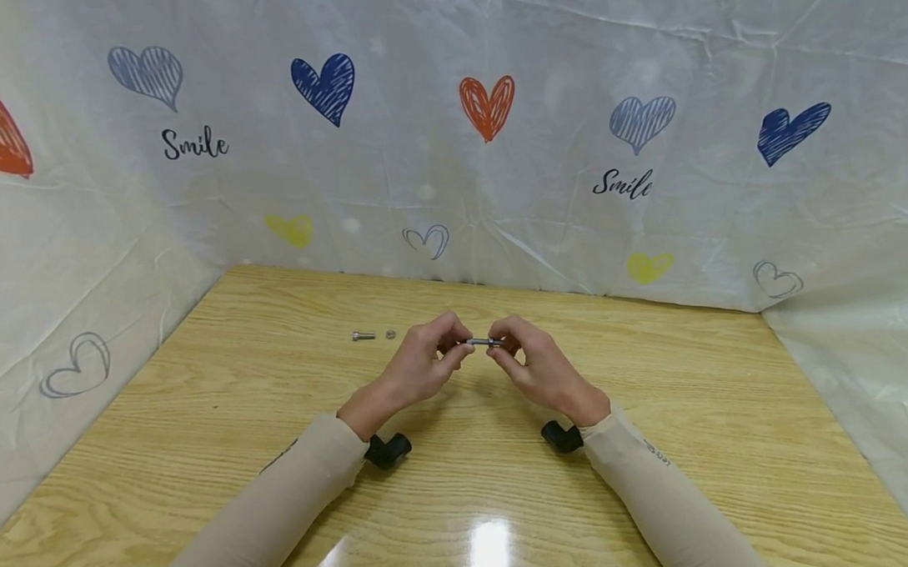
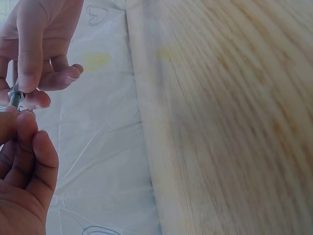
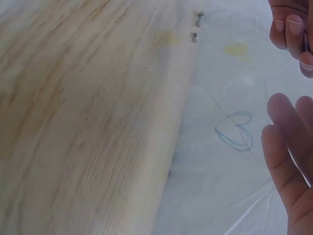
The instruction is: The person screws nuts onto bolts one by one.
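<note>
A slim metal bolt point(image 1: 479, 341) lies level between my two hands above the table, its thread visible in the left wrist view. My left hand point(image 1: 421, 362) pinches one end of it between thumb and fingers, which hide that end. From the other side, the thumb and fingers of my right hand point(image 1: 543, 366) pinch around a nut point(image 1: 491, 341) on the bolt, partly covering it. In the right wrist view the bolt itself is out of sight; only fingers of both hands show at the right edge.
A second bolt point(image 1: 363, 336) lies on the wooden table point(image 1: 641, 507) left of my hands, with a loose nut point(image 1: 390, 335) beside it. Behind the table's far edge hangs a pale cloth point(image 1: 547, 195) printed with hearts.
</note>
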`<action>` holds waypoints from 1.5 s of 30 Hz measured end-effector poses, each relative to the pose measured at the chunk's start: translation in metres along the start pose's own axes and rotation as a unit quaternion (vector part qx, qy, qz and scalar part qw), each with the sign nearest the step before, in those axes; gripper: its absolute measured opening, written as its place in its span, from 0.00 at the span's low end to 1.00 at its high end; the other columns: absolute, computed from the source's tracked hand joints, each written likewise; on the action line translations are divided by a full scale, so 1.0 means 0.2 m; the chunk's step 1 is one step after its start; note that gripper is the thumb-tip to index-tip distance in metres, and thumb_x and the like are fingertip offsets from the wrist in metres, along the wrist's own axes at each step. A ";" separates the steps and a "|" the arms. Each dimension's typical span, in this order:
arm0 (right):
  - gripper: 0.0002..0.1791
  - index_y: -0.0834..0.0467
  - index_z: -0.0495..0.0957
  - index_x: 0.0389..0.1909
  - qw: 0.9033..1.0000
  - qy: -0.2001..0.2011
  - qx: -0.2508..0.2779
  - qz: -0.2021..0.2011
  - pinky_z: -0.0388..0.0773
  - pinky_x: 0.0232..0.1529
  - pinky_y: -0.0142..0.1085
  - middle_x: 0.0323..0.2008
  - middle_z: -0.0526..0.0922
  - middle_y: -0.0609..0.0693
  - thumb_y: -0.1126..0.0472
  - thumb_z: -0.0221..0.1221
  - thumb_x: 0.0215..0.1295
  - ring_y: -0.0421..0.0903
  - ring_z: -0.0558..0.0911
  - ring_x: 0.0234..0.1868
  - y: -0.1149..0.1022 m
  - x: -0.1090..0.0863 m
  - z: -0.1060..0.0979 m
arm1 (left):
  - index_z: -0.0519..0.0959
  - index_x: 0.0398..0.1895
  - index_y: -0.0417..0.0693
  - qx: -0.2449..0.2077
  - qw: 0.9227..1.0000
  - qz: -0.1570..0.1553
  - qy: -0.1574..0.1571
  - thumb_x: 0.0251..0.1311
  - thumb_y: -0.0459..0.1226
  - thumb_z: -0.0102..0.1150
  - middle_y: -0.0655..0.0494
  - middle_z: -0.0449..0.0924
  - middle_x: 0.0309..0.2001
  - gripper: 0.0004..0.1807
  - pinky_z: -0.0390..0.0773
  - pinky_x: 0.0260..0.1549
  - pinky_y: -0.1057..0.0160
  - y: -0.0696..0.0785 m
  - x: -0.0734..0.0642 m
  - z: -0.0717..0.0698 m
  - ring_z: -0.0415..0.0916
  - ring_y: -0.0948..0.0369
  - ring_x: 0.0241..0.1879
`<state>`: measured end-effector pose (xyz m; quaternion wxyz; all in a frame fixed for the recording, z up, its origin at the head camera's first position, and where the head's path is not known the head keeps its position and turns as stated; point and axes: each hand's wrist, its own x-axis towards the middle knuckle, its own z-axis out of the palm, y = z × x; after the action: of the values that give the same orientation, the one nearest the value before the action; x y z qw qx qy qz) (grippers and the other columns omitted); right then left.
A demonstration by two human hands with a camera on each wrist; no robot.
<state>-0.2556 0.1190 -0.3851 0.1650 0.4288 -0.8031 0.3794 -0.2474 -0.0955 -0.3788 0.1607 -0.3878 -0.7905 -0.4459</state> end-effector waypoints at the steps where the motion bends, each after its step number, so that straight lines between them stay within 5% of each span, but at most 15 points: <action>1: 0.07 0.57 0.72 0.45 1.000 0.000 0.000 -0.002 0.76 0.35 0.31 0.37 0.75 0.44 0.65 0.57 0.68 0.37 0.77 0.31 0.00 0.00 0.00 | 0.73 0.37 0.41 0.001 1.000 0.001 0.001 0.62 0.27 0.58 0.55 0.77 0.28 0.04 0.76 0.20 0.65 0.00 0.00 0.00 0.73 0.62 0.19; 8: 0.05 0.57 0.75 0.39 1.000 -0.008 -0.008 0.004 0.74 0.30 0.44 0.31 0.72 0.44 0.60 0.52 0.73 0.39 0.70 0.30 0.01 0.00 0.00 | 0.73 0.37 0.41 0.000 1.000 0.002 -0.001 0.63 0.28 0.58 0.55 0.77 0.29 0.04 0.76 0.20 0.64 0.00 0.00 0.00 0.72 0.65 0.20; 16: 0.16 0.57 0.70 0.52 1.000 -0.007 0.008 0.025 0.78 0.33 0.38 0.41 0.77 0.48 0.60 0.60 0.66 0.38 0.77 0.31 0.00 -0.01 -0.01 | 0.73 0.37 0.41 0.006 1.000 0.005 -0.001 0.63 0.28 0.57 0.55 0.78 0.29 0.04 0.75 0.21 0.66 0.00 0.00 0.00 0.73 0.65 0.20; 23: 0.09 0.56 0.71 0.46 1.000 0.001 -0.002 0.001 0.76 0.34 0.31 0.37 0.76 0.45 0.65 0.58 0.67 0.36 0.78 0.31 0.01 0.00 0.00 | 0.73 0.37 0.41 0.002 1.000 0.002 -0.001 0.62 0.28 0.58 0.55 0.78 0.29 0.05 0.76 0.21 0.65 0.00 0.00 0.00 0.73 0.64 0.20; 29: 0.02 0.54 0.73 0.41 1.000 -0.006 -0.011 -0.006 0.74 0.31 0.38 0.32 0.73 0.43 0.61 0.53 0.72 0.38 0.72 0.29 0.01 0.00 0.00 | 0.73 0.37 0.42 0.003 1.000 0.002 0.000 0.63 0.29 0.58 0.55 0.77 0.28 0.04 0.75 0.20 0.64 0.00 0.00 0.01 0.72 0.66 0.20; 38: 0.09 0.57 0.74 0.46 1.000 0.002 0.001 0.001 0.77 0.33 0.39 0.38 0.76 0.45 0.58 0.58 0.69 0.40 0.75 0.31 0.00 -0.01 -0.01 | 0.73 0.37 0.41 0.004 1.000 0.000 -0.004 0.64 0.29 0.57 0.57 0.76 0.27 0.03 0.75 0.20 0.64 0.00 0.00 0.00 0.71 0.67 0.20; 45: 0.12 0.57 0.71 0.46 1.000 0.006 0.005 -0.002 0.78 0.33 0.36 0.38 0.76 0.46 0.65 0.60 0.65 0.37 0.78 0.31 0.00 -0.01 0.00 | 0.73 0.37 0.41 0.003 1.000 0.007 -0.001 0.63 0.29 0.57 0.57 0.76 0.28 0.03 0.75 0.20 0.64 0.00 0.00 0.00 0.71 0.68 0.20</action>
<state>-0.2551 0.1198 -0.3855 0.1682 0.4290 -0.7995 0.3852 -0.2468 -0.0952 -0.3795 0.1646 -0.3931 -0.7892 -0.4422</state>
